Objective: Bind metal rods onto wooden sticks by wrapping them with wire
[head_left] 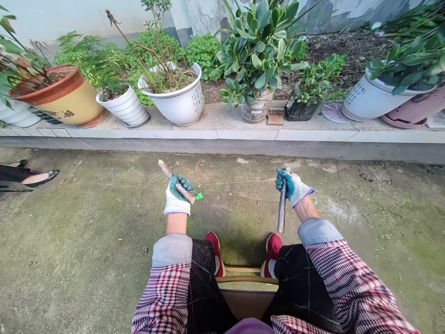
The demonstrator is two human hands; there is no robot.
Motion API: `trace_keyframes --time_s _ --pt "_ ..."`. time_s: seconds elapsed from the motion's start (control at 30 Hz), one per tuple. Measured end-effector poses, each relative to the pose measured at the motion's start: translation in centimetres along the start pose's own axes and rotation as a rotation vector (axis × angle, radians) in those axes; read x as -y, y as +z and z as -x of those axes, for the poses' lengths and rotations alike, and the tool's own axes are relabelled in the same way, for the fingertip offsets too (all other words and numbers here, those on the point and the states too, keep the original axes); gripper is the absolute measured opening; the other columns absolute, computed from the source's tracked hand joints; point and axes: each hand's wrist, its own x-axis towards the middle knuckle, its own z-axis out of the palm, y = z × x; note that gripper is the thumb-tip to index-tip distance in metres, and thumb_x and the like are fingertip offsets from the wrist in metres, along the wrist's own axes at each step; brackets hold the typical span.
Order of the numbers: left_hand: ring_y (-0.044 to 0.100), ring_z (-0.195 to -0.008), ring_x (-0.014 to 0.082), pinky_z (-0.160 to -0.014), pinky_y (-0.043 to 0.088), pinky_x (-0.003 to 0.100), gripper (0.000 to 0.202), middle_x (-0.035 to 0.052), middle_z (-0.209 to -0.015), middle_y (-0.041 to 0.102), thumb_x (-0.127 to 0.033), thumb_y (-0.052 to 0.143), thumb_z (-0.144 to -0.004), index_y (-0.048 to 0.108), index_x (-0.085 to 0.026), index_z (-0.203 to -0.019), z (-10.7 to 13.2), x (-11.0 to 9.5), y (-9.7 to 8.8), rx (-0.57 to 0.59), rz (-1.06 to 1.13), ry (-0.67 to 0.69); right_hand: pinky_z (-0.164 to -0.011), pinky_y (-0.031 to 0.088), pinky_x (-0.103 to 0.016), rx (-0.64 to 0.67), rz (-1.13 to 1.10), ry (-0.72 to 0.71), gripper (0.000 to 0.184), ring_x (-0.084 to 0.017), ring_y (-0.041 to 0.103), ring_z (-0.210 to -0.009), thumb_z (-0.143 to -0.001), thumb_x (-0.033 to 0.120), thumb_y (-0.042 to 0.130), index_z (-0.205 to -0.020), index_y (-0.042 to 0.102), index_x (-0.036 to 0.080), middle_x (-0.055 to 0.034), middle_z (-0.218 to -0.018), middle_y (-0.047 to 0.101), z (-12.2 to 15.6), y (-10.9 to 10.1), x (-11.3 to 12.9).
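Observation:
I sit on a wooden stool (243, 278) with both arms held out over the concrete ground. My left hand (177, 195), in a white and teal work glove, is closed round a short stick wound with thread (168, 174) that points up and left; a small green tag (199, 196) shows at its near end. My right hand (290, 185), gloved the same way, grips a dark metal rod (282, 211) that hangs down toward my red shoes (273, 250). A thin pale thread (236, 182) runs taut between the two hands.
A raised tiled ledge (222, 132) ahead carries several potted plants: a yellow and orange pot (66, 97), white pots (181, 99), a glass jar with a leafy plant (259, 109). Another person's foot in a black shoe (41, 177) is at the left edge. Mossy concrete (86, 241) lies around.

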Motion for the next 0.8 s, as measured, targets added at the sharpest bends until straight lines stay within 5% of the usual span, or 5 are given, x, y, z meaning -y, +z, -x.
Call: trace_keyframes --time_s 0.2,0.57,0.8 --pt "0.043 -0.040 0.0072 -0.038 0.037 0.020 0.026 -0.0060 -0.053 0.047 -0.024 0.055 -0.093 0.044 -0.020 -0.070 0.4 -0.7 -0.5 -0.033 -0.002 0.004 -0.039 0.050 -0.022 -0.145 0.027 -0.071 0.036 -0.007 0.042 -0.040 -0.066 0.029 0.082 -0.080 0.049 0.024 0.0107 -0.050 0.045 -0.5 -1.8 0.3" --pt "0.044 -0.038 0.0075 -0.039 0.036 0.020 0.028 -0.0075 -0.052 0.047 -0.028 0.054 -0.094 0.042 -0.021 -0.070 0.3 -1.3 -1.4 -0.073 -0.019 0.015 -0.032 0.049 -0.024 -0.214 0.319 -0.210 0.028 -0.009 0.045 -0.037 -0.063 0.031 0.078 -0.084 0.061 0.021 0.0089 -0.053 0.049 -0.5 -2.2 -0.5" --pt "0.051 -0.040 0.0101 -0.043 0.042 0.022 0.023 -0.0053 -0.053 0.053 -0.026 0.064 -0.087 0.048 -0.020 -0.072 0.4 -0.1 -1.3 -0.083 -0.061 0.003 -0.032 0.049 -0.032 -0.326 0.424 -0.196 0.025 -0.015 0.049 -0.036 -0.057 0.030 0.077 -0.075 0.061 0.024 0.0044 -0.052 0.050 -1.2 -5.1 -1.3"
